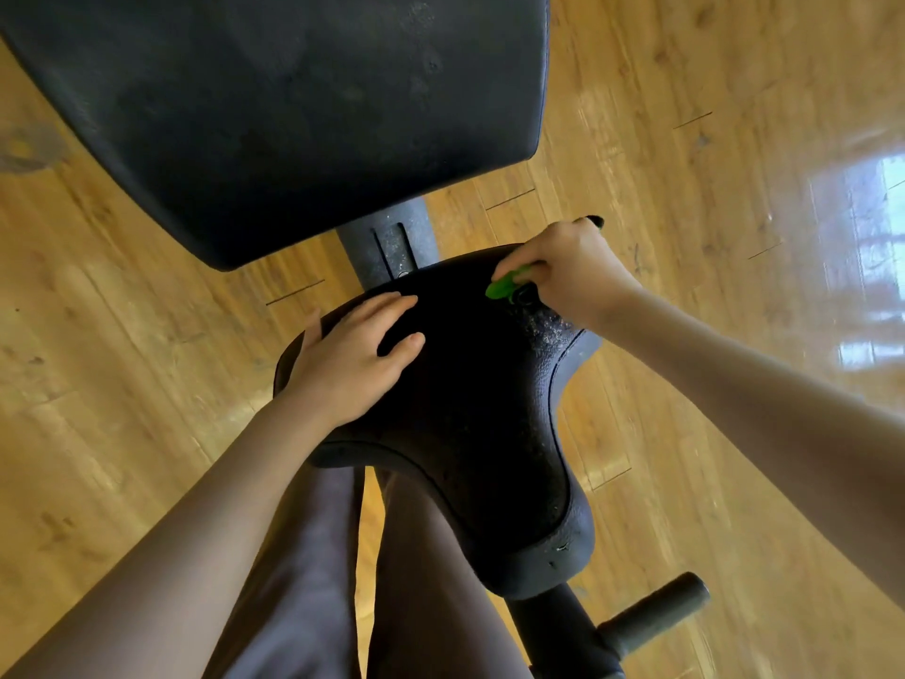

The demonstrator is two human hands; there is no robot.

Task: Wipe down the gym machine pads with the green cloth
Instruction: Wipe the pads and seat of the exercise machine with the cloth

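Pressing flat on the near seat pad (pixel 470 409), our left hand (pixel 350 357) lies with fingers straight and spread, holding nothing. Beyond its fingertips sits the larger black pad (pixel 274 115), with a dark metal post (pixel 392 242) between the two pads. Right of our left hand, at the seat pad's far edge, our right hand (pixel 563 272) is curled tight around the green cloth (pixel 507 285), only a small fold showing beneath the fingers. Wooden floor (pixel 710 188) lies past it.
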